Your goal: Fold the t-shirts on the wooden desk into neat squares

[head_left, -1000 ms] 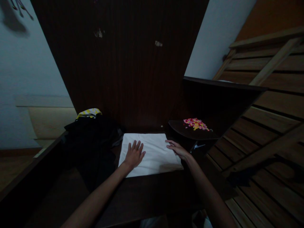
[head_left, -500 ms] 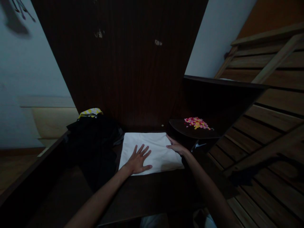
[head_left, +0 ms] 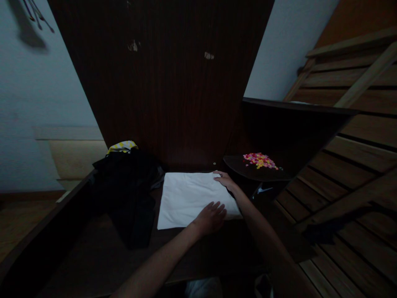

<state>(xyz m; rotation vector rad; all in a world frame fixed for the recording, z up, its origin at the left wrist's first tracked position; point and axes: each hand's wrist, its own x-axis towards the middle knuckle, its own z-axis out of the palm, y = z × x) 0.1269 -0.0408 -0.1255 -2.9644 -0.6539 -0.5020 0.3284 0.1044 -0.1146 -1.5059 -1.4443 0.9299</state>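
A folded white cloth (head_left: 186, 196) lies flat on the dark wooden surface in front of me. My right hand (head_left: 227, 181) is at its far right corner, thumb on top and fingers along the edge, gripping it there. Over the cloth's near right part is my left hand (head_left: 212, 217), palm down, its fingers loosely bent and a little apart, holding nothing. Whether that hand presses on the cloth I cannot tell. Left of the white cloth lies a heap of black clothing (head_left: 127, 190), with a yellow-and-white patterned cloth (head_left: 122, 146) on top at the back.
A tall dark wooden panel (head_left: 167, 91) rises behind the cloth. To the right, a rounded shelf (head_left: 234, 165) bears a scatter of pink, red and yellow small pieces (head_left: 259, 160). Wooden slats (head_left: 356, 153) stand at the far right. A raised edge (head_left: 74, 194) borders the left.
My left hand has slid right across the cloth from its middle to its near right part, and its spread fingers have drawn in. My right hand stays at the far right corner.
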